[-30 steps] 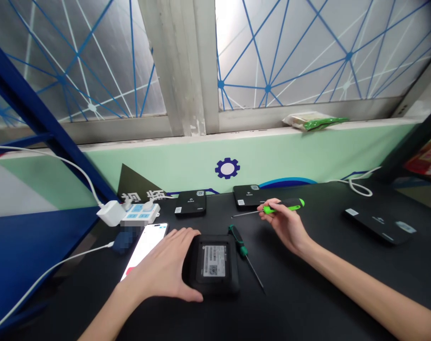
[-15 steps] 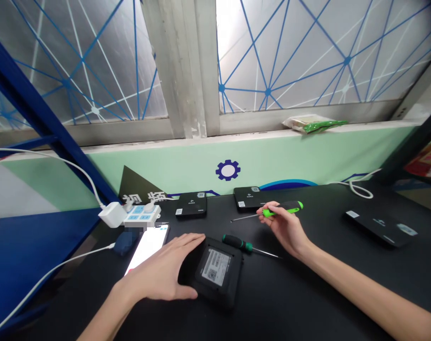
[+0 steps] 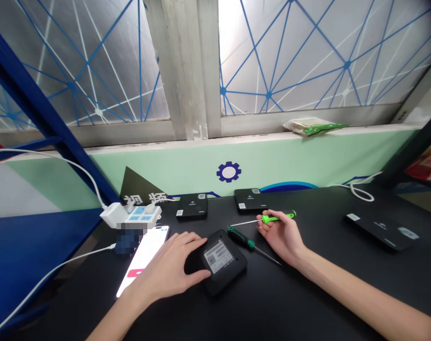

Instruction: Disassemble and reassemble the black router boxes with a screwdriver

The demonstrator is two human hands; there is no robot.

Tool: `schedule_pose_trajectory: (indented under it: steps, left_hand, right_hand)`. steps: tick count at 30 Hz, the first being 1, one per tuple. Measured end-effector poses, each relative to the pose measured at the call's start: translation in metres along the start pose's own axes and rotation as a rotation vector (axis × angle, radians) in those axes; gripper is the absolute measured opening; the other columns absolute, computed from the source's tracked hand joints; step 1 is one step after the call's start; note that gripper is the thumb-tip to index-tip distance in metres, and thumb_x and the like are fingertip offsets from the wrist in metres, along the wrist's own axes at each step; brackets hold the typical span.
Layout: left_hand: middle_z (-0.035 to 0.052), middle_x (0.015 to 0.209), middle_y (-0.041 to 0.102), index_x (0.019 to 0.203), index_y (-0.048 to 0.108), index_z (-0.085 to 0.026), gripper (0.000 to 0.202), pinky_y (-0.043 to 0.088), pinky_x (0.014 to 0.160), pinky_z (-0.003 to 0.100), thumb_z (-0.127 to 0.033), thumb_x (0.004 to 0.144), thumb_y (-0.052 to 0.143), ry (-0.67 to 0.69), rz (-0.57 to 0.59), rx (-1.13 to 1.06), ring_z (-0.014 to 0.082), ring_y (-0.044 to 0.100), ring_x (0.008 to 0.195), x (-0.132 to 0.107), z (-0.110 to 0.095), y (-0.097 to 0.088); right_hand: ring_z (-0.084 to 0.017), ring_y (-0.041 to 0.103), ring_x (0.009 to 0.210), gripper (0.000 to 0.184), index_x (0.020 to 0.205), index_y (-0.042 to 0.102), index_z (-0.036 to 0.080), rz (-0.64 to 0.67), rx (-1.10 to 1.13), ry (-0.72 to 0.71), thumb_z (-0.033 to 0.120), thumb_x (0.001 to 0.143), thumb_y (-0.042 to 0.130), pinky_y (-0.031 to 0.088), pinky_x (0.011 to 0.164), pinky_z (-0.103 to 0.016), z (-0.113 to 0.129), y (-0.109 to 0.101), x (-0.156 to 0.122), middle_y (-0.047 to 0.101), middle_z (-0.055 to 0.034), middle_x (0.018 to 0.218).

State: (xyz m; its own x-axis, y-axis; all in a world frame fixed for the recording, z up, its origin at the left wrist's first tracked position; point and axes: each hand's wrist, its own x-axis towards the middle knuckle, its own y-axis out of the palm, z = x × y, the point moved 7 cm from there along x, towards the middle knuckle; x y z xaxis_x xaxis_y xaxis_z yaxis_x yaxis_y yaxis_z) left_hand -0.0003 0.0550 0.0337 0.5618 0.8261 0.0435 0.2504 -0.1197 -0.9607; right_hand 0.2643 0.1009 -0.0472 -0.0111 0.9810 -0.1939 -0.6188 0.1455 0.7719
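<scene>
A black square box (image 3: 233, 265) lies label side up on the dark table. My left hand (image 3: 174, 265) grips its left side, thumb at the edge of the white label and index finger at the upper corner. In my right hand (image 3: 282, 237) is a bright-green and black screwdriver (image 3: 272, 218), held loosely by the handle, its shaft pointing left. Between the box and this hand a dark-green-handled screwdriver (image 3: 241, 237) rests on the table, its tip toward the lower right. Partly behind my left forearm lies a phone (image 3: 144, 255) with a lit screen.
Two flat black boxes, one at left (image 3: 192, 206) and one at right (image 3: 250, 201), lie by the wall; another black box (image 3: 380, 232) is at right. A white power strip (image 3: 143, 216) with plugs and cables stands at left. A green packet (image 3: 315, 127) sits on the sill.
The labelled box has turned under my left hand and its face shows differently. My right hand has lowered slightly and rolled palm-up with the green screwdriver. The dark-green screwdriver has shifted slightly.
</scene>
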Motion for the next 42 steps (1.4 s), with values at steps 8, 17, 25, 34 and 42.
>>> schedule_pose_trajectory:
  steps: [8, 17, 25, 34, 42]
  left_hand:
    - [0.0049, 0.148, 0.049, 0.151, 0.036, -0.038, 0.057, 0.040, 0.108, 0.054, -0.043, 0.098, 0.056, 0.054, 0.017, -0.063, 0.0329, 0.050, 0.131, 0.000, 0.001, 0.010]
    - [0.0074, 0.152, 0.043, 0.151, 0.038, -0.034, 0.056, 0.039, 0.108, 0.057, -0.050, 0.099, 0.050, 0.010, -0.041, -0.016, 0.0338, 0.043, 0.136, 0.004, -0.003, 0.017]
    - [0.0039, 0.158, 0.037, 0.155, 0.026, -0.037, 0.055, 0.036, 0.113, 0.052, -0.041, 0.104, 0.045, 0.042, -0.042, -0.066, 0.0292, 0.038, 0.142, 0.003, -0.009, 0.020]
    - [0.0020, 0.162, 0.029, 0.156, 0.024, -0.036, 0.053, 0.032, 0.116, 0.052, -0.043, 0.106, 0.039, 0.002, -0.009, -0.097, 0.0277, 0.030, 0.147, 0.003, -0.002, 0.026]
    - [0.0008, 0.162, 0.028, 0.156, 0.023, -0.038, 0.052, 0.031, 0.116, 0.051, -0.044, 0.106, 0.038, -0.020, 0.024, -0.106, 0.0269, 0.029, 0.148, 0.003, -0.003, 0.025]
  right_hand:
    - [-0.017, 0.064, 0.067, 0.011, 0.077, 0.066, 0.019, -0.036, 0.137, 0.139, 0.028, 0.084, 0.065, 0.056, 0.068, -0.030, -0.016, 0.005, -0.014, 0.070, -0.0068, 0.076]
    - [-0.020, 0.064, 0.068, 0.017, 0.075, 0.065, 0.021, -0.039, 0.134, 0.137, 0.033, 0.086, 0.066, 0.056, 0.067, -0.033, -0.022, 0.011, -0.026, 0.070, -0.0067, 0.075]
    - [-0.017, 0.067, 0.069, 0.017, 0.077, 0.067, 0.021, -0.034, -0.048, -0.058, 0.035, 0.084, 0.073, 0.057, 0.069, -0.028, 0.014, 0.012, -0.013, 0.073, -0.0038, 0.077]
    - [-0.015, 0.067, 0.066, 0.020, 0.080, 0.070, 0.018, -0.057, -0.132, -0.015, 0.037, 0.084, 0.076, 0.059, 0.067, -0.024, 0.006, 0.009, -0.010, 0.075, -0.0061, 0.079]
    - [-0.015, 0.067, 0.066, 0.022, 0.077, 0.070, 0.017, -0.070, -0.148, -0.026, 0.036, 0.084, 0.076, 0.060, 0.066, -0.024, 0.009, 0.009, -0.009, 0.074, -0.0079, 0.079]
